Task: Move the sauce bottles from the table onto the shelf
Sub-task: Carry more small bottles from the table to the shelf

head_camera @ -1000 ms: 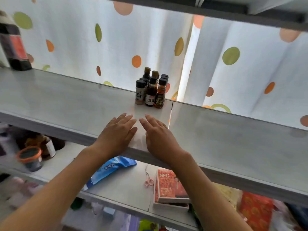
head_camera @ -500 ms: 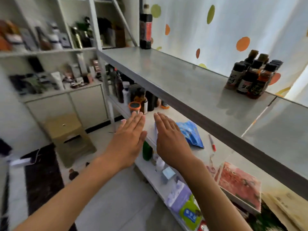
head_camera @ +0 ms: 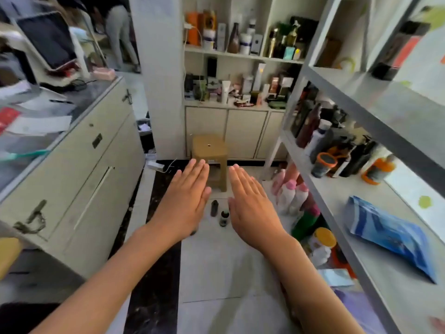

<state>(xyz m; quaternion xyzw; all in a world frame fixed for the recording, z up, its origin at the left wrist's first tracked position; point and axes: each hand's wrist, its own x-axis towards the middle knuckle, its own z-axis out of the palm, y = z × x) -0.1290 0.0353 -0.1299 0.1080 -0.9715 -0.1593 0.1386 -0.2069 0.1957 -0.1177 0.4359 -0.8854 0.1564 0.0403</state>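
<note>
Both the left hand (head_camera: 184, 203) and right hand (head_camera: 250, 201) hang flat, fingers straight, holding nothing. Two small dark bottles (head_camera: 219, 212) stand on the floor below the gap between them; probably light, rigid and slick, best pinched round the body under the cap

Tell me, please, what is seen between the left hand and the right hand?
In the head view, two small dark bottles stand on the floor, seen in the gap between the left hand and the right hand. Neither hand touches them.

hands: 2 — left hand (head_camera: 184, 201), right hand (head_camera: 251, 203) | stool (head_camera: 209, 150): 1 | blue pouch (head_camera: 390, 235): 1
</note>
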